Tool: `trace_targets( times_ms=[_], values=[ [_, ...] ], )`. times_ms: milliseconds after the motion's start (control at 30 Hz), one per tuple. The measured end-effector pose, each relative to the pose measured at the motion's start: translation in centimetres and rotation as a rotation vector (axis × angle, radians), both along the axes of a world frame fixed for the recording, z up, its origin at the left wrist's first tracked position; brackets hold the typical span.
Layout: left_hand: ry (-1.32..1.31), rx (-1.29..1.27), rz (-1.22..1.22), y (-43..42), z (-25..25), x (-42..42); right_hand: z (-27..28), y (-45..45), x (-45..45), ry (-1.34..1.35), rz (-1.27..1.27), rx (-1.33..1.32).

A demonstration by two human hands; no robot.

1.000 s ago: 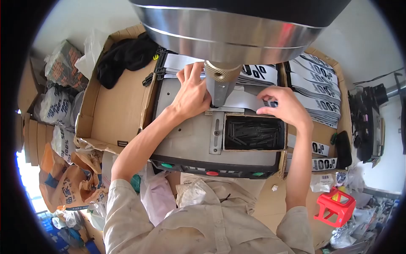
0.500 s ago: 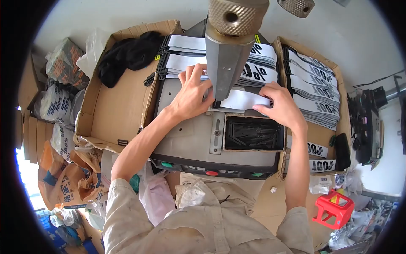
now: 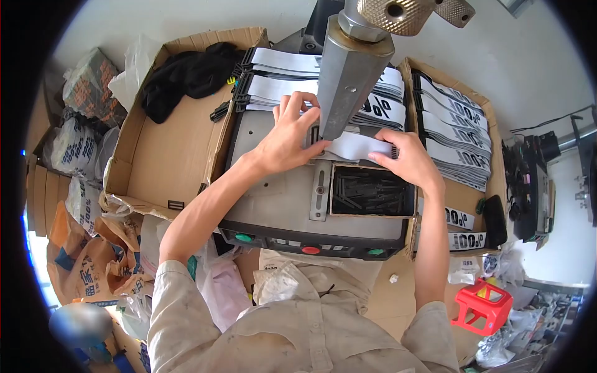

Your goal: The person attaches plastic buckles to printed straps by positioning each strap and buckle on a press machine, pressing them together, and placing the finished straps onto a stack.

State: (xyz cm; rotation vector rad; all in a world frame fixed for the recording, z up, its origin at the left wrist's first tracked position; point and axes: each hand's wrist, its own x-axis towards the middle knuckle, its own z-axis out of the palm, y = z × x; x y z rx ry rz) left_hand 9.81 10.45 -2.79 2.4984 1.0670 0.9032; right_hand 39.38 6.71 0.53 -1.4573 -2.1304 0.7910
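left hand (image 3: pixel 287 135) — thumb now at left end of white strip (image 3: pixel 354 147)

I can see one white strip (image 3: pixel 352 147) lying left to right, smooth and pale, gently bowed, with dark print at its right end, which is pinched in the right hand (image 3: pixel 407 158). Its left end reaches the left thumb. Beside that end I make out a small black buckle (image 3: pixel 314 133), partly hidden.

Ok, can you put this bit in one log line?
left hand: beside tip of metal column | right hand: pinching white strip | black pieces: heaped nearby
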Motion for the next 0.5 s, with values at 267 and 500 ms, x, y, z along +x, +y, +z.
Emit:
trace_targets(
  times_ms=[267, 500],
  values=[
    [-0.562, -0.321, 0.091, 4.6, 1.0, -4.2, -0.4, 0.8, 4.7, -0.101, -0.121, -0.026],
    [-0.841, -0.341, 0.305, 7.1, 2.8, -8.6, -1.2, 2.6, 4.3, 0.716, -0.411, 0.011]
  ],
)
